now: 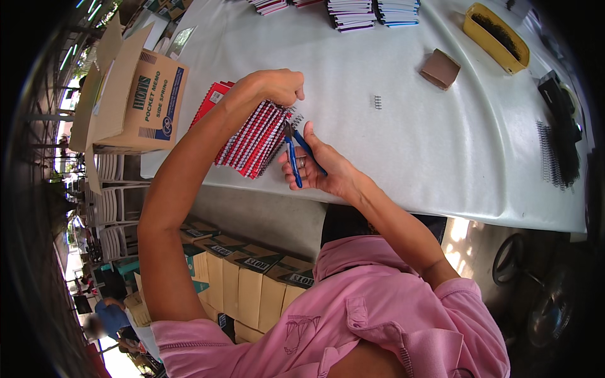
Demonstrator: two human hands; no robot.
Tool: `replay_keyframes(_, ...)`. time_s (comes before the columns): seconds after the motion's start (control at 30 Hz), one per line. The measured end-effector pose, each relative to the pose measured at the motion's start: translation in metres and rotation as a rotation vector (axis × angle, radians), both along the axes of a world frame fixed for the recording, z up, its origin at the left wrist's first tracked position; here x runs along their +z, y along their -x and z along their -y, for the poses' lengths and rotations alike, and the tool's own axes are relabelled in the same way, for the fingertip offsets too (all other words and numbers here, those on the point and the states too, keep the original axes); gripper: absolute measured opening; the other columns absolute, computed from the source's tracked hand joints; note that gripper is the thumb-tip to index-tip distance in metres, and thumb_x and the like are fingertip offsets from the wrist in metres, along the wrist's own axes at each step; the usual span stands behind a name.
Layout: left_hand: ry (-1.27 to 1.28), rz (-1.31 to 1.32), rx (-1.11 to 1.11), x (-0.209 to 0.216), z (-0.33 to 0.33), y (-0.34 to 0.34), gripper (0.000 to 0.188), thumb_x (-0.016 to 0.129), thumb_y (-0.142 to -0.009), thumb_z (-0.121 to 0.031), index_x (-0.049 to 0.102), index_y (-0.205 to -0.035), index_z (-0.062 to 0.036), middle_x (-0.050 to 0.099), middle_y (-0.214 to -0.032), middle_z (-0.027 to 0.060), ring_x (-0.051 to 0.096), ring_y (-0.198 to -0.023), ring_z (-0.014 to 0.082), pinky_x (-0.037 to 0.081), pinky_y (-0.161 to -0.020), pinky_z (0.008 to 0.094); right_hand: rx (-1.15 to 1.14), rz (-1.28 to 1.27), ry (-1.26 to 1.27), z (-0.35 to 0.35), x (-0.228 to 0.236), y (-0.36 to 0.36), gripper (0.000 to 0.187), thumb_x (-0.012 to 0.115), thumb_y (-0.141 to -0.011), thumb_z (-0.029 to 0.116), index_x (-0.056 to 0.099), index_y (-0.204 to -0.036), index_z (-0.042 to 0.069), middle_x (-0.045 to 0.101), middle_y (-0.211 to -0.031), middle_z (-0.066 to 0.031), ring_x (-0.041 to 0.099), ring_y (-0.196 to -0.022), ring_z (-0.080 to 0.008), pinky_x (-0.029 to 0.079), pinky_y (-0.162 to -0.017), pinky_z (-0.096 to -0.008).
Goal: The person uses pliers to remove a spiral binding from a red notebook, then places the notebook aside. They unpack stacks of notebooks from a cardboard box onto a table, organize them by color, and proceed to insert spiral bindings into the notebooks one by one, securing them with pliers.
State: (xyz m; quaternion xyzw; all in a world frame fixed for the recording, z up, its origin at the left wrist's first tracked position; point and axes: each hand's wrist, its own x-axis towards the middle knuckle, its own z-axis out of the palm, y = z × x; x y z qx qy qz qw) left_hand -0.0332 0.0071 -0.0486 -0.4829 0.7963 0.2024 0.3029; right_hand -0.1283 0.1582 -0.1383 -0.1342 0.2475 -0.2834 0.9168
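- Near the front edge of the surface [403, 170] lies your notebook stack [251, 143]; your left hand [277, 85] curls at its far end, its pinch hidden.
- Your right hand [329, 167] holds the pliers [293, 160], handles parted, perhaps for reaching the coils.
- Leftward the carton [151, 104] limits you; rightward is wider room.

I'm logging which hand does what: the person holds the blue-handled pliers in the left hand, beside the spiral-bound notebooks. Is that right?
Wrong hand: the head view shows the person holding the blue-handled pliers in the right hand, beside the spiral-bound notebooks.
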Motion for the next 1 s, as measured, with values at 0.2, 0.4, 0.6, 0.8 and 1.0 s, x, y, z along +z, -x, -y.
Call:
replay_keyframes(0.2, -0.036, -0.138, -0.211, -0.011, 0.018, -0.018, 0.04, 0.061, -0.078, -0.011, 0.062, -0.116, 0.0017, 0.068, -0.098, 0.021, 0.067, -0.086, 0.0301, 0.053, -0.073, 0.037, -0.023, 0.056, 0.069, 0.01, 0.002, -0.003, 0.076, 0.018, -0.092, 0.07, 0.056, -0.082, 0.004, 0.047, -0.065, -0.0029, 0.044, -0.057, -0.0148, 0.041, -0.056, -0.0293)
replay_keyframes(0.4, -0.091, -0.084, -0.192, -0.002, 0.023, -0.012, 0.044, 0.069, -0.077, -0.017, 0.062, -0.114, 0.0045, 0.066, -0.108, 0.0215, 0.066, -0.095, 0.0298, 0.051, -0.083, 0.0342, -0.035, 0.058, 0.06, 0.022, 0.003, -0.006, 0.073, 0.022, -0.091, 0.071, 0.053, -0.077, 0.006, 0.041, -0.06, -0.0005, 0.038, -0.054, -0.0135, 0.035, -0.052, -0.0269)
replay_keyframes(0.6, -0.057, -0.032, -0.209, -0.016, 0.022, -0.01, 0.043, 0.067, -0.073, -0.01, 0.063, -0.113, 0.0042, 0.067, -0.106, 0.0215, 0.067, -0.092, 0.0284, 0.052, -0.078, 0.0347, -0.001, 0.098, 0.051, 0.022, -0.016, -0.005, 0.074, 0.024, -0.09, 0.071, 0.056, -0.08, 0.005, 0.041, -0.059, -0.0004, 0.038, -0.055, -0.0127, 0.036, -0.052, -0.0273)
replay_keyframes(0.8, -0.057, -0.107, -0.066, -0.02, 0.022, -0.016, 0.041, 0.063, -0.071, -0.005, 0.063, -0.111, 0.0031, 0.067, -0.101, 0.0228, 0.067, -0.086, 0.0301, 0.053, -0.072, 0.0363, -0.048, -0.015, -0.045, 0.018, -0.005, 0.001, 0.083, 0.02, -0.088, 0.073, 0.062, -0.09, 0.001, 0.055, -0.071, -0.0052, 0.054, -0.065, -0.0176, 0.05, -0.065, -0.0326)
replay_keyframes(1.0, 0.05, -0.197, -0.111, -0.032, 0.02, -0.022, 0.038, 0.06, -0.072, -0.003, 0.063, -0.11, 0.0032, 0.068, -0.098, 0.023, 0.067, -0.083, 0.0315, 0.053, -0.072, 0.0378, -0.013, 0.061, -0.045, 0.024, -0.014, 0.003, 0.085, 0.019, -0.088, 0.073, 0.062, -0.089, -0.001, 0.056, -0.074, -0.0065, 0.056, -0.067, -0.0193, 0.051, -0.067, -0.0342)
